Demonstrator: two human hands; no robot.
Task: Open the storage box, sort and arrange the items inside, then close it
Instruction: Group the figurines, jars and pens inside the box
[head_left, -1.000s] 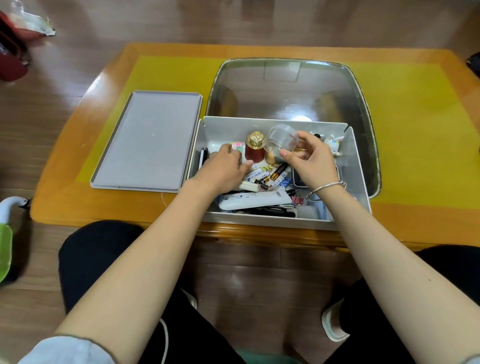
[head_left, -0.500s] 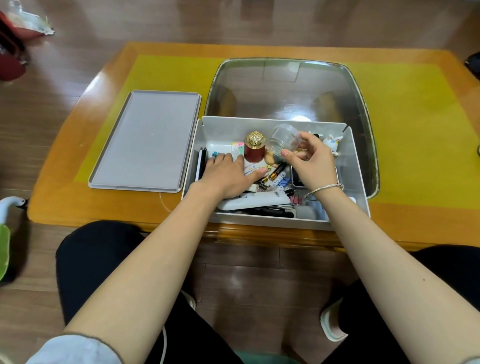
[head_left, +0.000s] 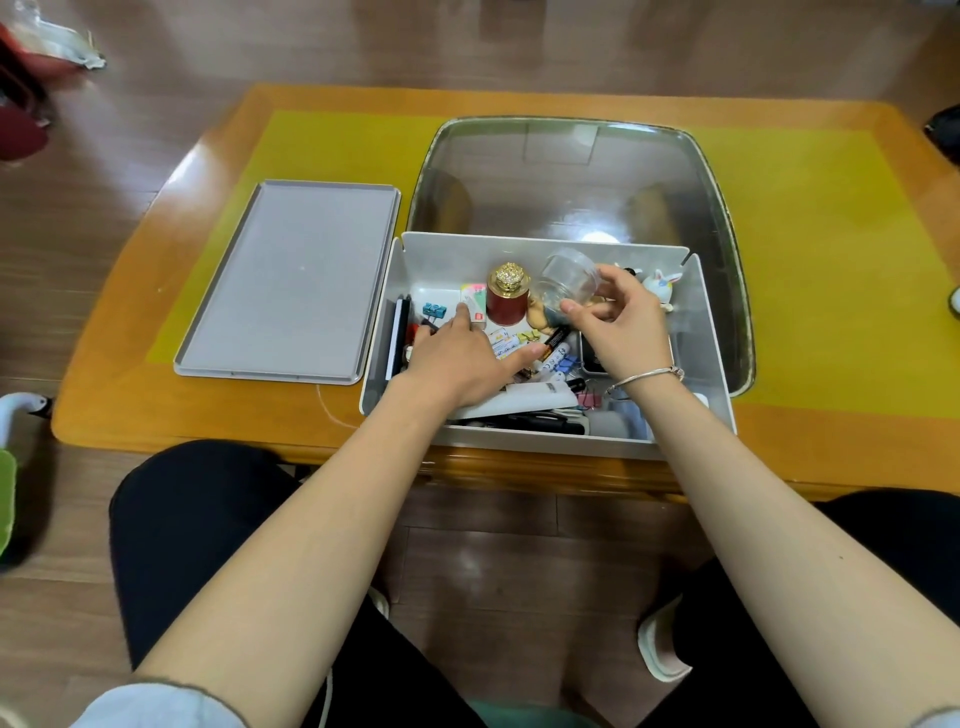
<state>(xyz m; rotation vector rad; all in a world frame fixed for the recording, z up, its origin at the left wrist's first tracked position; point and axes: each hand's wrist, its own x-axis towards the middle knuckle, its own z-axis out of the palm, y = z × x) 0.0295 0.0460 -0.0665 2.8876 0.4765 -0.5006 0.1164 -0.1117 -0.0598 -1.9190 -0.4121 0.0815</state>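
The white storage box (head_left: 714, 332) stands open on the table, full of small items. Its grey lid (head_left: 291, 280) lies flat to the left. My left hand (head_left: 462, 358) reaches into the box's left half, fingers spread flat over the clutter, fingertips touching a small white packet (head_left: 475, 306). My right hand (head_left: 623, 322) holds a clear plastic jar (head_left: 569, 278) tilted above the box's middle. A dark red jar with a gold cap (head_left: 508, 296) stands upright between the hands. Batteries (head_left: 553, 343), blue clips (head_left: 434, 310) and a white remote (head_left: 540, 397) lie inside.
A glass tray (head_left: 571, 171) sits on the yellow mat behind the box. A small rabbit figure (head_left: 660, 286) stands in the box's far right corner. The wooden table edge runs just in front of my knees.
My left hand has slid left and down over the items, fingers spreading flatter. My right hand keeps the clear jar in almost the same place.
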